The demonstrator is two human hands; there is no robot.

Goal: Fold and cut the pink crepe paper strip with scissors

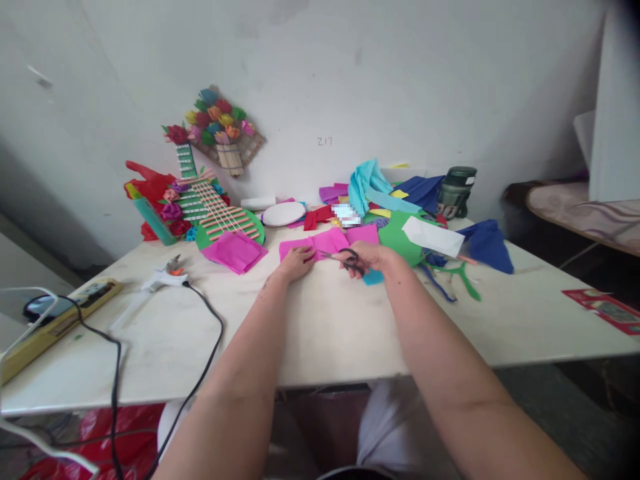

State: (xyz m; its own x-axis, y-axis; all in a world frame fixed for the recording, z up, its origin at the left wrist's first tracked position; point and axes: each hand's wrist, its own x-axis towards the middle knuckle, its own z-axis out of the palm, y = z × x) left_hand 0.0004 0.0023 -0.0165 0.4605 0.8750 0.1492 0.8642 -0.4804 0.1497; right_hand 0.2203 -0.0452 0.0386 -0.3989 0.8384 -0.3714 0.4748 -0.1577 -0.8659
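A strip of magenta crepe paper (330, 241) lies across the middle of the table. My left hand (297, 262) rests on its left part, fingers laid flat over the paper. My right hand (367, 257) grips a pair of scissors (350, 261) with dark handles, the blades pointing left over the paper toward my left fingers. Whether the blades have paper between them is too small to tell. A small blue piece (373, 278) lies beside my right hand.
A paper-flower guitar (230, 220) stands at the left, magenta sheets (235, 252) before it. A glue gun (167, 279) and its cord lie near a power strip (95, 300). Colored paper, green sheet (400, 240) and white sheet (433, 237) crowd the right, near a dark bottle (456, 193).
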